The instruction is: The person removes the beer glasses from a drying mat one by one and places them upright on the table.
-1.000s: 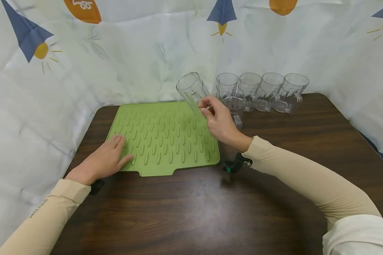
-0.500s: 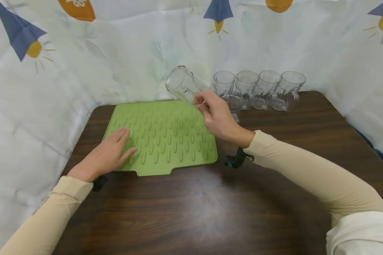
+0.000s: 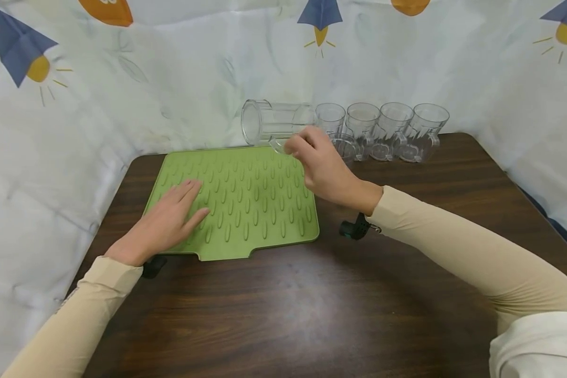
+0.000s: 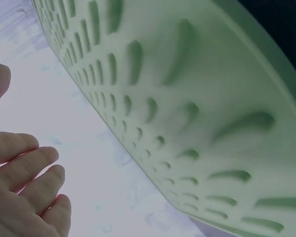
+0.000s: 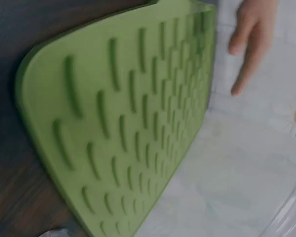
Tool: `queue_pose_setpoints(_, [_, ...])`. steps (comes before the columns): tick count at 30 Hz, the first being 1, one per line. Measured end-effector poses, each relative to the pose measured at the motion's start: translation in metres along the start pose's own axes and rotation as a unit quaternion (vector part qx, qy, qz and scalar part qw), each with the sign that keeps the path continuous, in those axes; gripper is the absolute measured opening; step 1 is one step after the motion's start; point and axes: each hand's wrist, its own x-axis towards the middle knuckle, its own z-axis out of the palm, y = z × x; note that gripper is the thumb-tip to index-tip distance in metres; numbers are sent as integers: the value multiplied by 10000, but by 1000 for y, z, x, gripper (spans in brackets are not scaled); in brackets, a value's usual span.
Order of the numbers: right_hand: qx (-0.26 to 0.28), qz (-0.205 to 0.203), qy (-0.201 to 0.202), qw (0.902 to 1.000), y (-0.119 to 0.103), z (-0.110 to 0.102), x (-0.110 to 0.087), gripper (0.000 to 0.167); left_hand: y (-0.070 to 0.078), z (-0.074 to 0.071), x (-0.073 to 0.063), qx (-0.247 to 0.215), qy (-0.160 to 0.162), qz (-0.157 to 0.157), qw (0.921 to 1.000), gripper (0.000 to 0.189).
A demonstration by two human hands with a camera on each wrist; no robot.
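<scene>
My right hand point(image 3: 318, 165) grips a clear mug point(image 3: 279, 122) by its handle, above the far edge of a green drying mat point(image 3: 245, 205). The mug lies sideways in the air, its mouth toward the left and its base toward the other mugs. Only a clear edge of the mug point(image 5: 288, 212) enters the right wrist view. Over the left part of the mat hovers my left hand point(image 3: 163, 223), fingers straight and thumb spread, holding nothing. In the left wrist view, the fingers point(image 4: 32, 170) show apart from the mat's raised ribs.
Several clear mugs point(image 3: 397, 131) stand upright in a row at the back right, with another mug point(image 3: 345, 147) in front of the row's left end. A dark wooden table point(image 3: 302, 304) bears everything. A patterned white cloth point(image 3: 179, 68) hangs behind and at both sides.
My right hand has tilted the mug from leaning to sideways, its mouth swinging left and its handle coming underneath. My left hand has shifted slightly right and away from me over the mat.
</scene>
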Motion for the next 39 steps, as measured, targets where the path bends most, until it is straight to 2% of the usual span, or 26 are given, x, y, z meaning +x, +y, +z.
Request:
queue_pose_setpoints(3, [-428,-535,30,9976,2,1,-2,48,4,0,3,-115,142,81,9998,71])
queue_pose_setpoints(7, [-948,-916,-90,9912,0,0,-8,60,10,1,6,-256,423,194,9986,68])
queue_pose_setpoints(12, [-1381,-1267,-246,9820,-2,1,-16,51,16,3,10,-403,837,308,9952,65])
queue_pose_setpoints(19, [-1603,-1612,-329,9733,-4,3,-25,45,28,6,18,-823,1267,253,9882,66])
queue_pose_setpoints(26, [-1777,-1666,-487,9687,-8,3,-34,34,42,11,24,-1519,1815,308,9711,65])
queue_pose_setpoints(30, [-1844,-1748,-505,9659,-10,4,-40,29,50,14,28,-1981,2054,446,9574,63])
queue_pose_setpoints(35, [-1841,-1770,-650,9647,-14,5,-47,21,59,20,33,-2524,2233,635,9393,66])
queue_pose_setpoints(39, [-1849,-1800,-718,9635,-17,6,-52,17,66,26,37,-2960,2237,743,9256,69])
